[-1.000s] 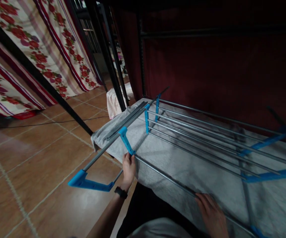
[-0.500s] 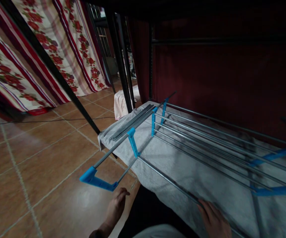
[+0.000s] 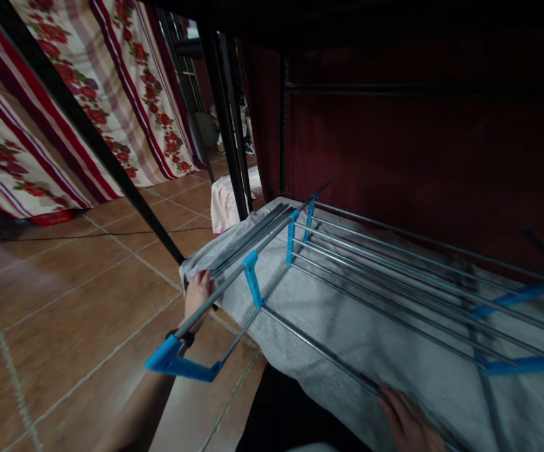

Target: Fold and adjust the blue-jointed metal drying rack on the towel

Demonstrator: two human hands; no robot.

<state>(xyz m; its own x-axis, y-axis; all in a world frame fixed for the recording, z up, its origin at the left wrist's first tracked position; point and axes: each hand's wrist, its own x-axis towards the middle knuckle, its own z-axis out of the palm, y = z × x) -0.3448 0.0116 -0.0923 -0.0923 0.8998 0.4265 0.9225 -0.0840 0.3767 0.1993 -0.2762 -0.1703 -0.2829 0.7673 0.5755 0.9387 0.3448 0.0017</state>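
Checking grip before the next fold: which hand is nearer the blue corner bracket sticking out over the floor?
Left. The left hand is on the towel edge just behind the blue corner bracket; the right hand rests far along the rack's near rail.

Drying rack (image 3: 370,263): grey metal bars, bright blue plastic joints and corner pieces.
Towel (image 3: 347,326): plain light grey.
Curtain (image 3: 125,94): cream with red flowers and dark red and purple stripes.
Floor (image 3: 65,301): reddish-brown tiles with pale joints.
Drape (image 3: 418,157): dark maroon.
Frame post (image 3: 225,125): black.
Small cloth (image 3: 222,201): white with fine pink checks.
Wristband (image 3: 184,336): black.
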